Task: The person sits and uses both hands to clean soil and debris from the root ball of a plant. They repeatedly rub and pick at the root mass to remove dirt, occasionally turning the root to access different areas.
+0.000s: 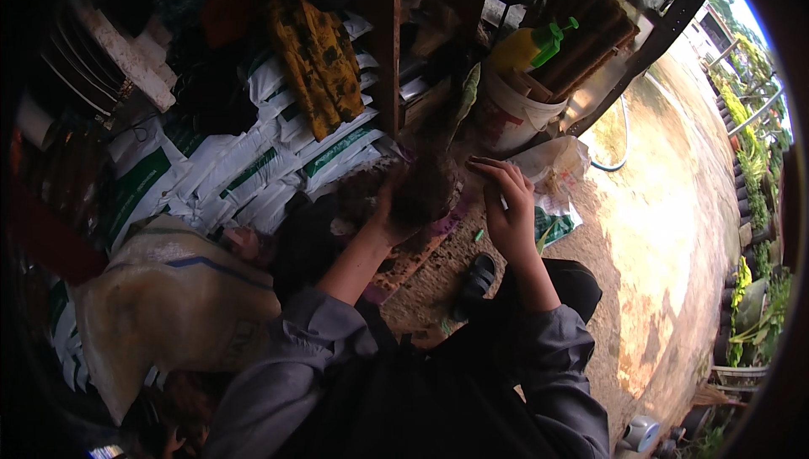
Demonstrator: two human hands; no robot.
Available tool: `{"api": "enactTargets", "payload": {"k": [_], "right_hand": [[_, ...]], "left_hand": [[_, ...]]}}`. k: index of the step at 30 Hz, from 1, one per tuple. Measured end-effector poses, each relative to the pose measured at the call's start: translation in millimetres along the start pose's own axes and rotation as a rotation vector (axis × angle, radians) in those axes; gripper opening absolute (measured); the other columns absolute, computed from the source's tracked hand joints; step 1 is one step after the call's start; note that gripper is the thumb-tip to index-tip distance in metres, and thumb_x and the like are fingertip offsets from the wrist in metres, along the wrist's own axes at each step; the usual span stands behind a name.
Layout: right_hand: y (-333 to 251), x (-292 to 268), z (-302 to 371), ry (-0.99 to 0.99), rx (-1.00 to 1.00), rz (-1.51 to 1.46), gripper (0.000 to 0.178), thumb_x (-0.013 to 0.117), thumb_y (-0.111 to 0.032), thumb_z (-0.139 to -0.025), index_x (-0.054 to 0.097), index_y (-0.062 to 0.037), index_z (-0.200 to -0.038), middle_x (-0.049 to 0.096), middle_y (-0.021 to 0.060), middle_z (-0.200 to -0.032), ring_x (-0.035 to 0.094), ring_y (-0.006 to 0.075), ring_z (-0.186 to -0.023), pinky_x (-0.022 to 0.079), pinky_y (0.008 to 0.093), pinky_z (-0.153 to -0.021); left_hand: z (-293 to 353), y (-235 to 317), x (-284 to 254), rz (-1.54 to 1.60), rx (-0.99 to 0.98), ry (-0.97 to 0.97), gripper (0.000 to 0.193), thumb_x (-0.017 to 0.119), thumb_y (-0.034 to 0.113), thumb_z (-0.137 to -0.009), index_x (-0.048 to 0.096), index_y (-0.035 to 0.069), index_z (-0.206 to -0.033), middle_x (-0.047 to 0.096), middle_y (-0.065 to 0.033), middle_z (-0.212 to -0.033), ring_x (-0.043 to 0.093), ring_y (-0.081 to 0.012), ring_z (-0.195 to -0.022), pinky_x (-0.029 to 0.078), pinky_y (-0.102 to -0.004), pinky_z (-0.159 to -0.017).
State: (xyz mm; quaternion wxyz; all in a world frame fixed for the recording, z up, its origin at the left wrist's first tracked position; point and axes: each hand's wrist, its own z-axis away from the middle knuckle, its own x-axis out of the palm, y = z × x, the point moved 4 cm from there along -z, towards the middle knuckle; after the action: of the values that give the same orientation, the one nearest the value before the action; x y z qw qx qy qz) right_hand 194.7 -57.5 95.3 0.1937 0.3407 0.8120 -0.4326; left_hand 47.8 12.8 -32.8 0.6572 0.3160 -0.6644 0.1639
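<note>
My left hand (391, 210) is wrapped round the near left side of a dark brown, rounded clump of soil (425, 189). Shade hides whether a pot encloses it. A long green leaf (468, 95) stands up from the clump, leaning slightly right. My right hand (509, 200) is just to the right, its fingers stretched toward the clump with nothing in them. Beneath both hands lies a soil-strewn purple-edged sheet (413, 265), partly hidden by my left forearm.
White and green filled bags (244, 177) are stacked on the left, behind a bulging beige sack (177, 299). A white bucket (516, 118) holding a yellow sprayer (518, 48) stands beyond my hands. A black sandal (477, 285) is near my knee. Potted plants (750, 307) line the right edge.
</note>
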Motion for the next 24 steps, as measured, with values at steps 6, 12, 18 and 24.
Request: {"api": "enactTargets", "payload": {"k": [6, 12, 18, 24], "right_hand": [[-9, 2, 6, 0.01, -0.084, 0.04, 0.037, 0.053, 0.008, -0.072, 0.066, -0.0113, -0.101, 0.063, 0.0051, -0.107, 0.056, 0.0229, -0.101, 0.031, 0.0367, -0.092], [-17, 16, 3, -0.082, -0.192, 0.169, 0.04, 0.056, 0.008, -0.069, 0.067, -0.0124, -0.101, 0.063, 0.0046, -0.106, 0.056, 0.0232, -0.101, 0.031, 0.0367, -0.092], [-22, 23, 6, -0.161, -0.191, 0.143, 0.042, 0.067, -0.011, -0.065, 0.066, -0.0136, -0.107, 0.058, 0.0079, -0.12, 0.051, 0.0266, -0.112, 0.027, 0.0425, -0.096], [-11, 41, 14, -0.059, -0.249, 0.325, 0.053, 0.081, -0.036, -0.057, 0.069, -0.0235, -0.107, 0.052, 0.0058, -0.128, 0.047, 0.027, -0.116, 0.025, 0.0433, -0.097]], "left_hand": [[5, -3, 23, 0.049, 0.013, 0.028, 0.06, 0.031, 0.047, -0.094, 0.037, 0.007, -0.138, 0.042, -0.0137, -0.137, 0.045, -0.0291, -0.121, 0.03, -0.0555, -0.105], [3, -6, 10, -0.008, 0.141, 0.012, 0.047, 0.045, 0.035, -0.093, 0.046, 0.005, -0.13, 0.056, -0.013, -0.122, 0.057, -0.0245, -0.111, 0.047, -0.0457, -0.094], [3, 8, 11, -0.087, 0.171, 0.172, 0.047, 0.05, 0.034, -0.092, 0.047, 0.005, -0.129, 0.061, -0.012, -0.113, 0.06, -0.0237, -0.105, 0.05, -0.0381, -0.092], [1, 8, 4, -0.023, 0.217, 0.291, 0.037, 0.058, 0.03, -0.089, 0.054, 0.007, -0.117, 0.063, -0.0091, -0.105, 0.064, -0.0212, -0.093, 0.056, -0.0372, -0.079]]}}
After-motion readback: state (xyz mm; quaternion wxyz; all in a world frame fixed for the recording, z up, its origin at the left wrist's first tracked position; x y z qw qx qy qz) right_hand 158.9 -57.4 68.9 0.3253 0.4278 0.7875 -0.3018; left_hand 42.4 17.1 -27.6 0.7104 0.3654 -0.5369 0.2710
